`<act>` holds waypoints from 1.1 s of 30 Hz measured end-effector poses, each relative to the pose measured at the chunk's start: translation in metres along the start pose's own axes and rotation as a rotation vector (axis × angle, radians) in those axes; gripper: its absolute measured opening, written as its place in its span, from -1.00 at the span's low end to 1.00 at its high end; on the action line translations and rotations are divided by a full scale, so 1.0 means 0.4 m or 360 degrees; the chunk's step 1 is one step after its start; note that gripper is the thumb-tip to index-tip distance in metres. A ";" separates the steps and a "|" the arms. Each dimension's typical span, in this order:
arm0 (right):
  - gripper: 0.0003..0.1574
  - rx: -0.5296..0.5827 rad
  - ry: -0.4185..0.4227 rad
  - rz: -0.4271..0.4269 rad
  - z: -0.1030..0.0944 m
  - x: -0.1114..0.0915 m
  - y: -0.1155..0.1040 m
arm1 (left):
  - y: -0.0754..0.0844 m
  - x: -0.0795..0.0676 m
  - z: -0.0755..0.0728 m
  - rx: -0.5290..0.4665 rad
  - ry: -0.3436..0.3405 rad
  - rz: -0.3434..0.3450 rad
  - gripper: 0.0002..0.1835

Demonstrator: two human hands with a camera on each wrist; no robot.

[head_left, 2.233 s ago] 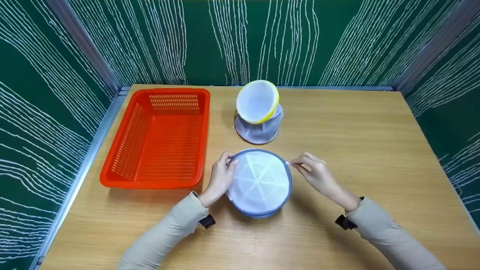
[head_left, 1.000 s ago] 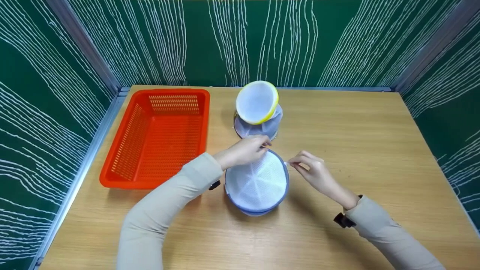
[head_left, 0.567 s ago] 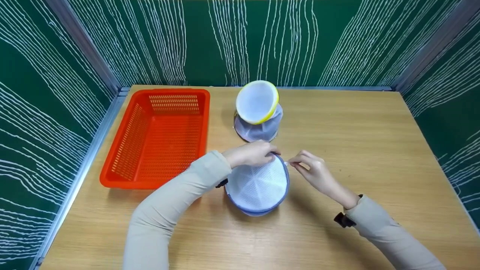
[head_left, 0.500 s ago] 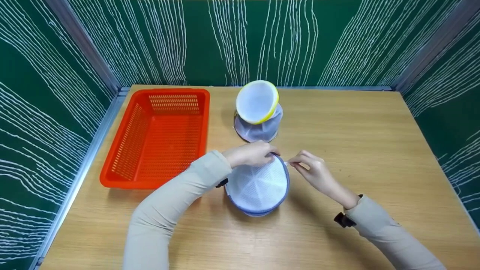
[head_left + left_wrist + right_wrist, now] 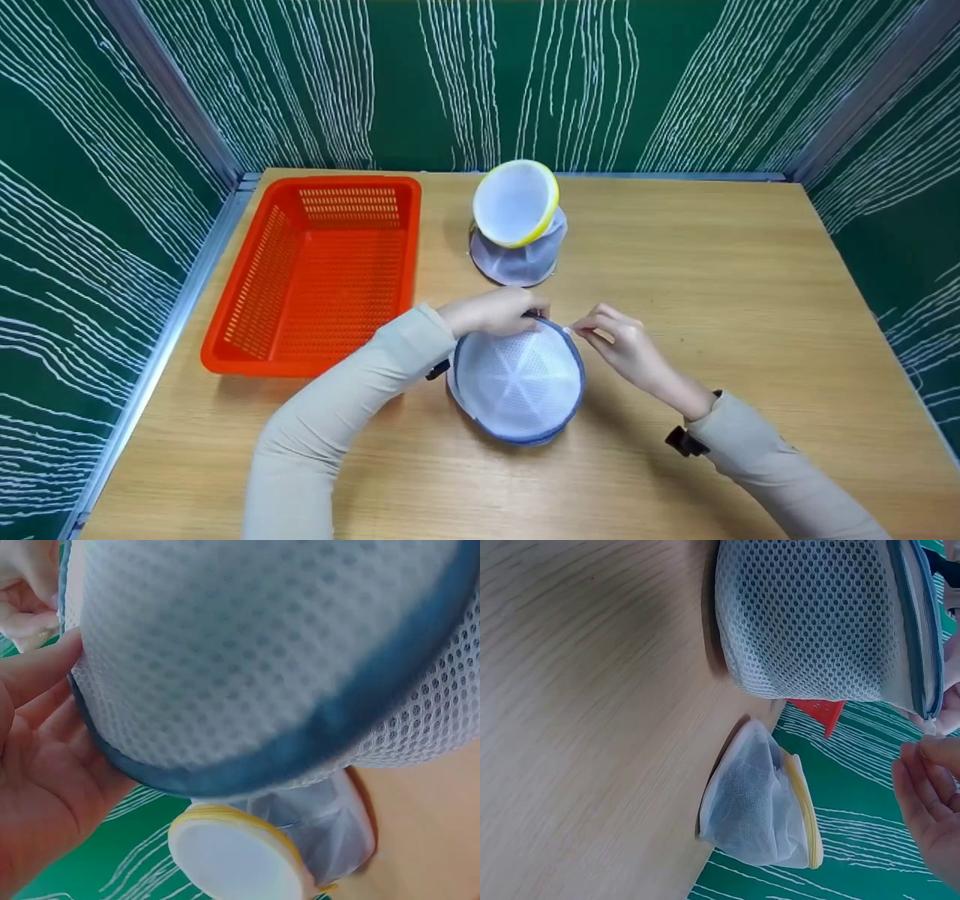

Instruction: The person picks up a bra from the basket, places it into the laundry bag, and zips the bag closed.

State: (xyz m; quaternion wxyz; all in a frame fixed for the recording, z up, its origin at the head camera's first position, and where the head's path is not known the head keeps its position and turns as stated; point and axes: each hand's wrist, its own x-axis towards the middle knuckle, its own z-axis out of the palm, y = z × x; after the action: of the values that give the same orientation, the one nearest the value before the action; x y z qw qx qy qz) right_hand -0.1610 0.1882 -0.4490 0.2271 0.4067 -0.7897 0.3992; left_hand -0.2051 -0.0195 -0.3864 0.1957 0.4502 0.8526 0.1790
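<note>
A white mesh laundry bag [image 5: 517, 382] with blue trim stands on the table in front of me, its round zipped lid facing up. My left hand [image 5: 496, 311] reaches across its far side and grips the trimmed edge; in the left wrist view the thumb [image 5: 56, 664] lies on the mesh with the fingers behind the rim. At the far right of the lid, my right hand [image 5: 619, 349] pinches the small zipper pull [image 5: 928, 727] between thumb and fingertips. Behind the bag sits a second, smaller mesh bag [image 5: 517, 262] with a yellow-trimmed round top.
An orange-red plastic basket [image 5: 411, 300] with slotted walls stands on the left, beside my left forearm. Green panels [image 5: 397, 82] with white wavy lines enclose the back and sides of the wooden table [image 5: 712, 262].
My left hand has gone from the lid's left edge to its far edge and grips there. The lid has shifted slightly toward me. The right hand keeps its pinch at nearly the same spot.
</note>
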 end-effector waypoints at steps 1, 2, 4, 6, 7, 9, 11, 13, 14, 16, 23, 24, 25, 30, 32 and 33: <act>-0.75 -0.0007 0.0002 0.0001 0.001 0.000 -0.001 | -0.003 -0.003 0.002 -0.0024 0.0013 0.0003 -0.83; -0.74 -0.0007 0.0003 0.0003 0.001 0.001 -0.002 | -0.006 -0.006 0.004 -0.0052 0.0032 0.0003 -0.84; -0.79 0.0001 0.0003 0.0001 0.000 0.001 -0.003 | -0.016 -0.015 0.008 -0.0128 0.0078 -0.0007 -0.84; -0.79 0.0020 0.0012 0.0004 -0.002 0.001 -0.003 | -0.027 -0.026 0.012 -0.0234 0.0134 -0.0046 -0.83; -0.77 0.0029 0.0019 0.0004 -0.004 0.000 -0.001 | -0.034 -0.031 0.014 -0.0287 0.0172 -0.0064 -0.83; -0.73 0.0042 0.0033 0.0018 -0.007 -0.004 0.002 | -0.048 -0.044 0.018 -0.0403 0.0254 -0.0107 -0.82; -0.65 0.0046 0.0046 0.0040 -0.010 -0.008 0.005 | -0.059 -0.056 0.025 -0.0506 0.0339 -0.0181 -0.82; -0.62 0.0047 0.0054 0.0071 -0.013 -0.011 0.007 | -0.068 -0.069 0.032 -0.0601 0.0430 -0.0255 -0.81; -0.63 0.0041 0.0055 0.0091 -0.015 -0.013 0.007 | -0.071 -0.076 0.035 -0.0654 0.0476 -0.0299 -0.81; -0.65 0.0035 0.0057 0.0119 -0.019 -0.014 0.004 | -0.076 -0.089 0.043 -0.0745 0.0570 -0.0384 -0.81; -0.81 0.0035 0.0077 0.0128 -0.035 0.007 -0.041 | -0.076 -0.123 0.077 -0.0970 0.0899 -0.0625 -0.81; -0.81 0.0039 0.0080 0.0132 -0.037 0.009 -0.047 | -0.075 -0.125 0.084 -0.1011 0.0943 -0.0667 -0.80; -0.79 0.0040 0.0082 0.0137 -0.038 0.009 -0.050 | -0.074 -0.128 0.090 -0.1041 0.0990 -0.0707 -0.80; -0.68 0.0008 0.0101 0.0159 -0.035 0.005 -0.049 | -0.068 -0.137 0.121 -0.1237 0.1192 -0.0899 -0.79; -0.67 -0.0006 0.0102 0.0165 -0.033 0.003 -0.046 | -0.064 -0.139 0.132 -0.1322 0.1248 -0.0953 -0.80; -0.67 -0.0007 0.0103 0.0169 -0.033 0.003 -0.046 | -0.061 -0.140 0.138 -0.1360 0.1274 -0.0964 -0.81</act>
State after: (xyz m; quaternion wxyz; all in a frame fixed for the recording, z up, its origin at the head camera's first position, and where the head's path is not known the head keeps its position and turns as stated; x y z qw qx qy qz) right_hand -0.1461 0.1918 -0.4324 0.2321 0.3506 -0.8033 0.4218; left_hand -0.1659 -0.0724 -0.4360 0.0668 -0.0283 0.8025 0.5923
